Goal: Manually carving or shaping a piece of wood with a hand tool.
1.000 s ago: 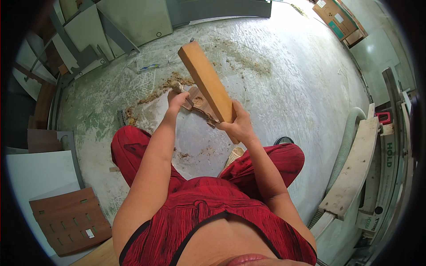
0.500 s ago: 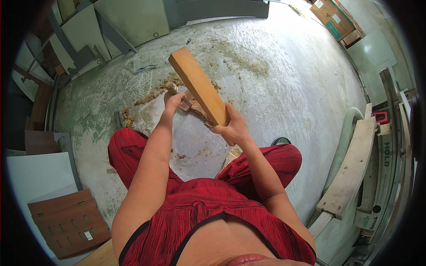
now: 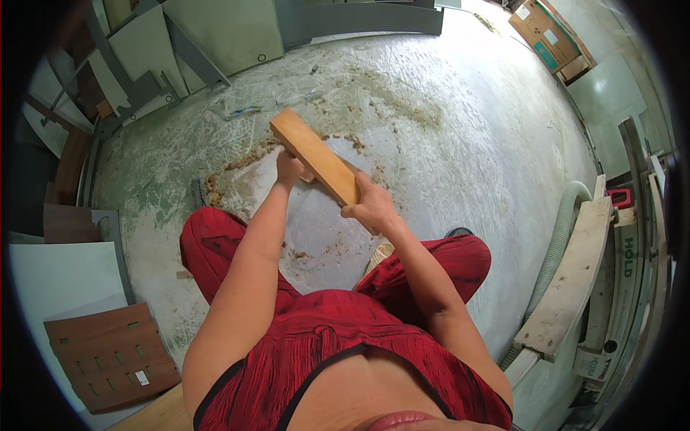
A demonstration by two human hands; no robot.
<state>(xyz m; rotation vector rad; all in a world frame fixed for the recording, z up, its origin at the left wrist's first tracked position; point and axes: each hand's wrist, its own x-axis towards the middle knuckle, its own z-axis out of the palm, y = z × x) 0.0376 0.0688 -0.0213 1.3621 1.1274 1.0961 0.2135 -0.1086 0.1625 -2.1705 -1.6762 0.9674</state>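
A long light-brown wooden block [image 3: 315, 152] is held slanted above the dusty concrete floor [image 3: 460, 136]. My right hand [image 3: 372, 207] grips its near end. My left hand [image 3: 289, 169] holds the block from its left side, near the middle, fingers partly hidden behind the wood. Sawdust [image 3: 248, 156] lies scattered on the floor beneath and to the left of the block. My legs in red trousers [image 3: 215, 248] are spread below the hands.
Grey panels [image 3: 215, 36] lean along the far edge. A brown perforated board [image 3: 108, 355] and white sheets [image 3: 57, 280] lie at lower left. At right are a curved wooden plank [image 3: 575, 273], a grey hose [image 3: 560, 237] and a cardboard box [image 3: 550, 36].
The wooden block has moved left and slightly away, with both hands following it. My left hand now sits against the block's side rather than beside it.
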